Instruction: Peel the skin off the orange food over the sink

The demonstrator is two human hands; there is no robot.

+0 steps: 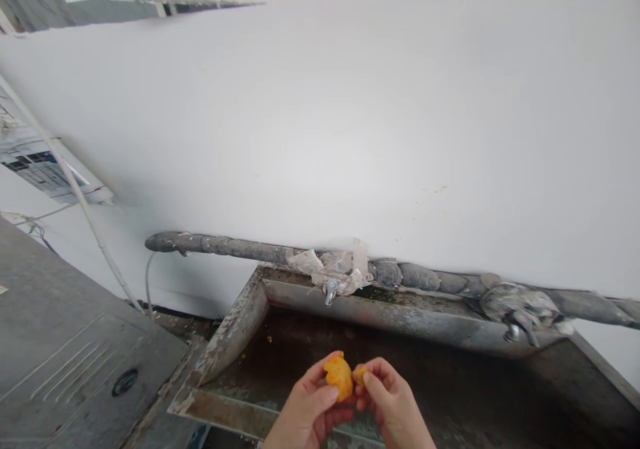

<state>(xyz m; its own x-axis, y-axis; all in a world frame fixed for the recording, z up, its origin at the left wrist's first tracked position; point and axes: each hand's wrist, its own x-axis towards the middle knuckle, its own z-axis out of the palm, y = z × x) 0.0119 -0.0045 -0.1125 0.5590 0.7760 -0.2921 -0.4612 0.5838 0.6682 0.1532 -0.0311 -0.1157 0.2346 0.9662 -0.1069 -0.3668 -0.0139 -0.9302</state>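
Over the near side of a metal trough sink (pixel 225 406), my left hand (pixel 313 402) grips a yellow-orange lump (pixel 339 377) with a ragged upper edge. It looks like a fruit or its peel, but I cannot tell which. Close beside it, my right hand (pixel 387 396) pinches a small yellow-orange piece (pixel 361 374) between thumb and fingers. Whether the piece is still joined to the lump is not clear. Both hands are closed and nearly touching. A few yellow crumbs (pixel 269 338) lie on the sink's dark bottom.
A wrapped grey pipe (pixel 240 246) runs along the white wall (pixel 320 129) behind the sink. Two taps, one in the middle (pixel 331 292) and one at the right (pixel 520 329), jut over the basin. On the left is a grey metal surface (pixel 45 316) with a round drain (pixel 125 382).
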